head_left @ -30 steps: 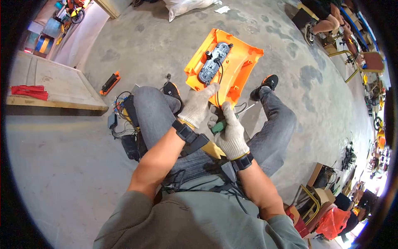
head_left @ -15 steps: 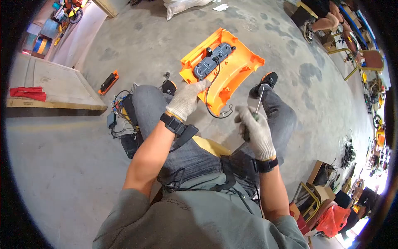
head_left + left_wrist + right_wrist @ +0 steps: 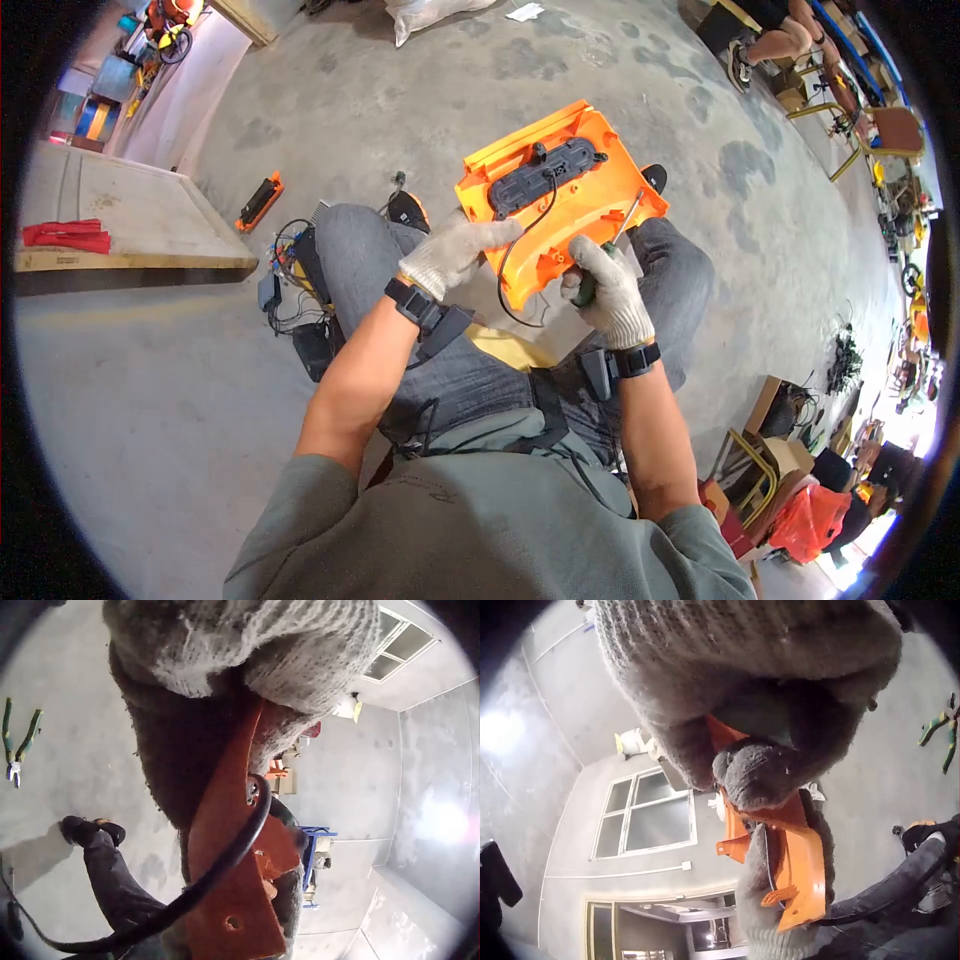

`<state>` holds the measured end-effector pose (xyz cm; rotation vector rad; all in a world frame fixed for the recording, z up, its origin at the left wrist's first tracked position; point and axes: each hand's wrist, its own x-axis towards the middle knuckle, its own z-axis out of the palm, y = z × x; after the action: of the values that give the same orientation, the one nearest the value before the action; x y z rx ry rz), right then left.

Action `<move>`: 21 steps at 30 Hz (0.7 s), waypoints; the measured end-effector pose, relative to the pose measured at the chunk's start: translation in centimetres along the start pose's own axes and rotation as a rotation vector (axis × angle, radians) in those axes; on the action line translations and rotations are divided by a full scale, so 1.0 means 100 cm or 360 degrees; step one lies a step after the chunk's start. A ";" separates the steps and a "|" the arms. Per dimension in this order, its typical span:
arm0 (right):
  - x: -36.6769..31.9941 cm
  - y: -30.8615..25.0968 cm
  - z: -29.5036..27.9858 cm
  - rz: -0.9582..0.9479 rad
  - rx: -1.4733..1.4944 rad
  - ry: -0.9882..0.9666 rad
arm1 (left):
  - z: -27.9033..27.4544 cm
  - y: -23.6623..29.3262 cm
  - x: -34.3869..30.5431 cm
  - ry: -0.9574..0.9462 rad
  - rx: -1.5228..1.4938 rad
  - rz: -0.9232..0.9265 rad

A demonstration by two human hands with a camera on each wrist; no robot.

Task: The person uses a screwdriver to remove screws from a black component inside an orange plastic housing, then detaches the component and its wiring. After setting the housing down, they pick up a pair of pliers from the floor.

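An orange plastic shell [image 3: 585,205] is held above the lap, its hollow side up, with a dark grey oval part [image 3: 540,178] in it and a black cable looping over its near edge. My gloved left hand [image 3: 455,252] grips the shell's left near edge; the left wrist view shows the glove [image 3: 247,652] around the orange edge [image 3: 225,900]. In my gloved right hand [image 3: 612,295] is a green-handled screwdriver, its metal shaft [image 3: 630,215] pointing up and away over the shell's right side. In the right wrist view the right glove [image 3: 750,660] is curled round the handle, beside the shell [image 3: 802,870].
Left on the floor lie an orange-black part [image 3: 260,202] and a bundle of wires and black boxes [image 3: 312,345]. A wooden board [image 3: 130,215] bears red cloth. Green-handled pliers [image 3: 16,750] lie on the floor. Boxes and a red bag [image 3: 808,522] stand at the right; another person sits farther off.
The shell has turned and shifted right and nearer. My right hand, with the screwdriver, first moved away from the shell to the right, then came back to its near right edge.
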<state>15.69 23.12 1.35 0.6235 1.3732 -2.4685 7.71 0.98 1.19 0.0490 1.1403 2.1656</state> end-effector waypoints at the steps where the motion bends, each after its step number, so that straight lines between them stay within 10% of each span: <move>1: 0.001 0.001 0.003 -0.0022 0.0104 0.0018 | 0.002 -0.002 -0.001 -0.0001 0.0002 -0.0003; 12: -0.002 -0.002 0.008 -0.0022 0.0255 0.0154 | -0.007 0.007 -0.001 0.0018 0.0731 0.0009; 21: -0.004 -0.006 0.009 -0.0107 0.0235 0.0183 | 0.020 0.055 -0.018 0.0306 0.1280 -0.0650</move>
<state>15.58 22.61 2.38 0.7751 1.2791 -2.6431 6.75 -0.78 6.97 -0.0373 1.8805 1.2781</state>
